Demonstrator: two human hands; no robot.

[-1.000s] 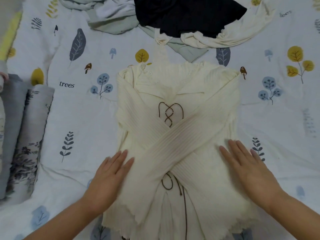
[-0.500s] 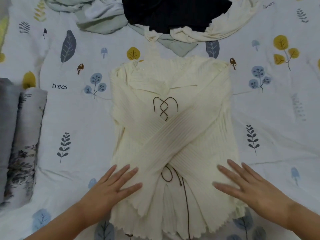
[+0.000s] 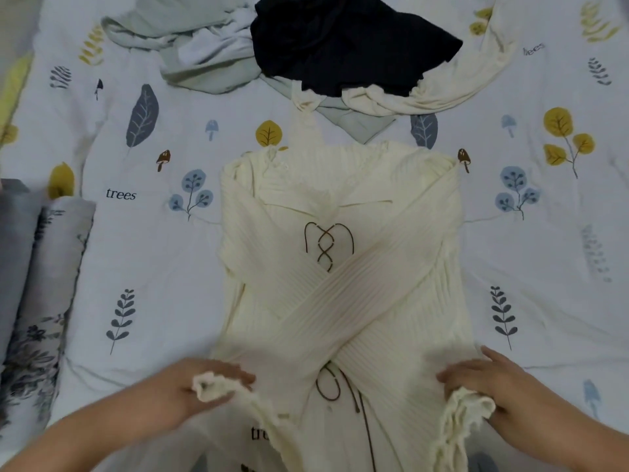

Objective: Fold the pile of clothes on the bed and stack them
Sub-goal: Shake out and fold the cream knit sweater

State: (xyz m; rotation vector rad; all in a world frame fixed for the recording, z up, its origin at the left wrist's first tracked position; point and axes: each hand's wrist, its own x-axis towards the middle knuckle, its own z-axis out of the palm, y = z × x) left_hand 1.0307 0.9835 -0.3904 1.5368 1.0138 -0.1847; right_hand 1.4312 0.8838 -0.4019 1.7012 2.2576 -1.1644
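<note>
A cream ribbed sweater with brown lacing lies flat on the bed in front of me, its two sleeves crossed over the front. My left hand grips the sweater's lower left hem, which is bunched and lifted off the sheet. My right hand grips the lower right hem, also raised and ruffled. Beyond the sweater lies the unfolded pile: a black garment, pale green clothes and a cream garment.
The bed sheet is white with leaf, mushroom and "trees" prints. Folded grey floral fabric lies along the left edge. Bare sheet lies on both sides of the sweater.
Both hands slid down the sweater from the crossed sleeves to its bottom hem, then curled around the hem corners and lifted them. The view shifted slightly.
</note>
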